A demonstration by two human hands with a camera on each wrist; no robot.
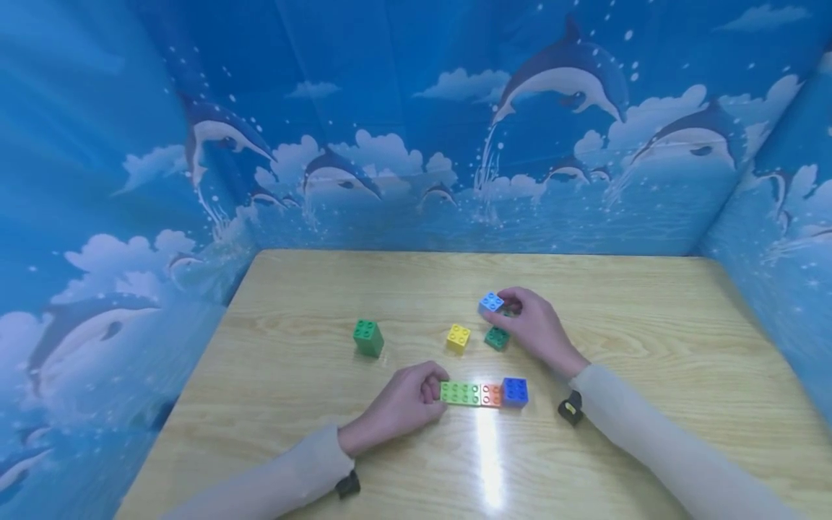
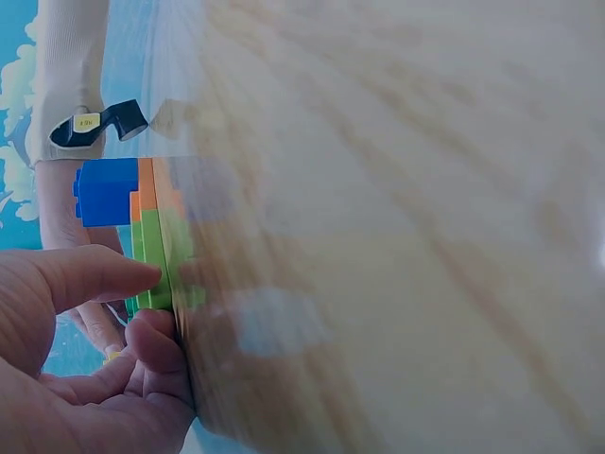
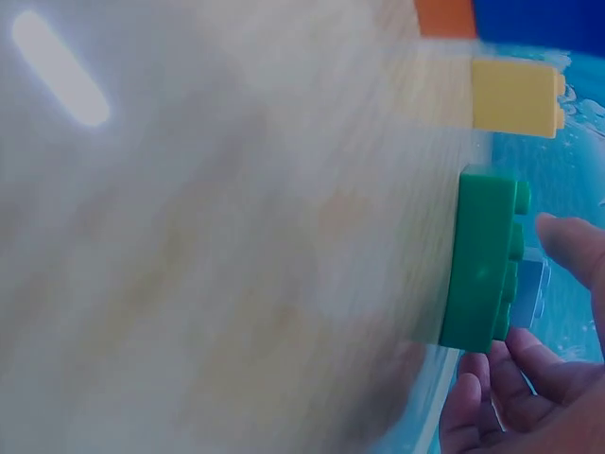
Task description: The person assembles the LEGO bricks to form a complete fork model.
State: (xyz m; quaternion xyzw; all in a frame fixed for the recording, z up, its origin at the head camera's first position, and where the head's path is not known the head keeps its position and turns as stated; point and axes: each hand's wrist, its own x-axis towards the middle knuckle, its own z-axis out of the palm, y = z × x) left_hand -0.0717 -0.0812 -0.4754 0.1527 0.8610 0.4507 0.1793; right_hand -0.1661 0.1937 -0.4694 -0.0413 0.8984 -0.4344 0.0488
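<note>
Light green block (image 1: 460, 393), one: lay on the table (image 1: 312, 303) beside an orange block (image 1: 491, 395), its end pinched in the left hand (image 1: 406, 401). Light blue block (image 1: 490, 302), one: at the right hand (image 1: 536, 325), thumb and fingers parted; whether gripped, I couldn't tell.

Left hand (image 1: 401, 399) pinches oblong light-green plastic brick (image 1: 460, 393); at its one o'clock, right hand (image 1: 538, 325) is at square light-blue plastic brick (image 1: 491, 302).

sleeves (image 1: 650, 442): long, pale | wrist devices (image 1: 570, 409): black (yellow label (image 2: 86, 122) on the right)
</note>
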